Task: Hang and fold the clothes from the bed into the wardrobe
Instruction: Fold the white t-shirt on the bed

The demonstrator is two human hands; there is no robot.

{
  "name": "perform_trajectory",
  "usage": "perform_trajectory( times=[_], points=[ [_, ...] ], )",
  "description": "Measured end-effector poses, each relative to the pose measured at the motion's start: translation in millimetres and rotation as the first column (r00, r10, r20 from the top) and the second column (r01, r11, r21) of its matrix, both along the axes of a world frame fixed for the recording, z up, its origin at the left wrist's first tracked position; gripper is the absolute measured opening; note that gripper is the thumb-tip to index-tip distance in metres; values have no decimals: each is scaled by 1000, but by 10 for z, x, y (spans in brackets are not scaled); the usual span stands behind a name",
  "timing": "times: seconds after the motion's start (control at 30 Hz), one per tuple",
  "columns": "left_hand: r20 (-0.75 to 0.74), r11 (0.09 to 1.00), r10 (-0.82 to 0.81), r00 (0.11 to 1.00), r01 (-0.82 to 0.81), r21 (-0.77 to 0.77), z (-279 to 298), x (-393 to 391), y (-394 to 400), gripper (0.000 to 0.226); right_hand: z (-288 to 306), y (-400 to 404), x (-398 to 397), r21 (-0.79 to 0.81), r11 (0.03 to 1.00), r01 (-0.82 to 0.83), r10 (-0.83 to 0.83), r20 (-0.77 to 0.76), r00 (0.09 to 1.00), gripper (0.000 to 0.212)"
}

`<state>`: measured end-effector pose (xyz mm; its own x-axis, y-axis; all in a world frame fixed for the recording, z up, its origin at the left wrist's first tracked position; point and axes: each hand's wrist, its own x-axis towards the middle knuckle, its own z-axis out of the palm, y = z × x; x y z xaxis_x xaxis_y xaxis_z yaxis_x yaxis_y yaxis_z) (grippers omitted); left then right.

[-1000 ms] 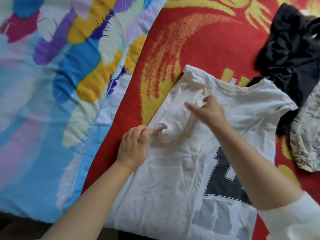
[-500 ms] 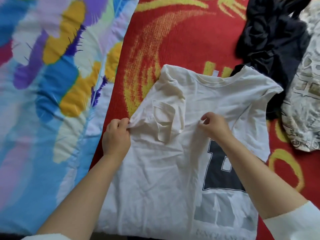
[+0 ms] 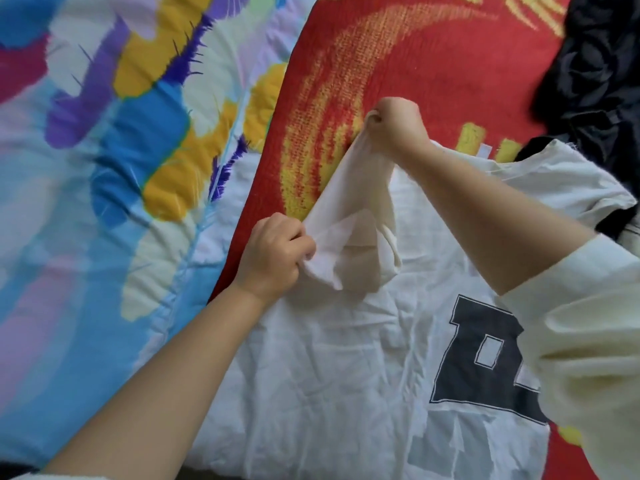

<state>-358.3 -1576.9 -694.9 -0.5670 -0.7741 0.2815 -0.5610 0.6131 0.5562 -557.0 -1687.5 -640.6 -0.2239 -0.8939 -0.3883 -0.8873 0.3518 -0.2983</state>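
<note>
Creased cream cotton T-shirt (image 3: 332, 358) flat on red blanket (image 3: 415, 64), collar away. Sleeve pinched taut by left hand (image 3: 273, 256) and right hand (image 3: 394, 128).

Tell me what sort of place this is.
Most likely a bedroom, on a bed: a colourful quilt lies beside a red patterned blanket, with a white T-shirt spread out for folding and a dark garment heaped nearby.
</note>
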Motion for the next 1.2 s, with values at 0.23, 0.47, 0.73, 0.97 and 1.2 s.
perform_trajectory(
  times=[0.23,0.47,0.73,0.97,1.2],
  points=[
    [187,996,-72,980,79,-29,-201,203,170,15,-29,-208,-20,290,648,705,-680,638,362,25],
    [104,992,-65,992,76,-105,-175,196,278,20,78,-108,154,88,981,-176,191,-205,960,30],
    [186,997,46,981,-56,54,-157,225,250,16,-309,-204,110,428,497,755,-717,693,79,33],
    [314,990,128,941,-141,20,-54,153,300,30,0,390,26,-6,861,509,-369,682,632,22],
    [300,992,107,948,-121,28,58,-346,366,73,53,2423,-893,-182,712,679,-670,112,733,51]
  ],
)
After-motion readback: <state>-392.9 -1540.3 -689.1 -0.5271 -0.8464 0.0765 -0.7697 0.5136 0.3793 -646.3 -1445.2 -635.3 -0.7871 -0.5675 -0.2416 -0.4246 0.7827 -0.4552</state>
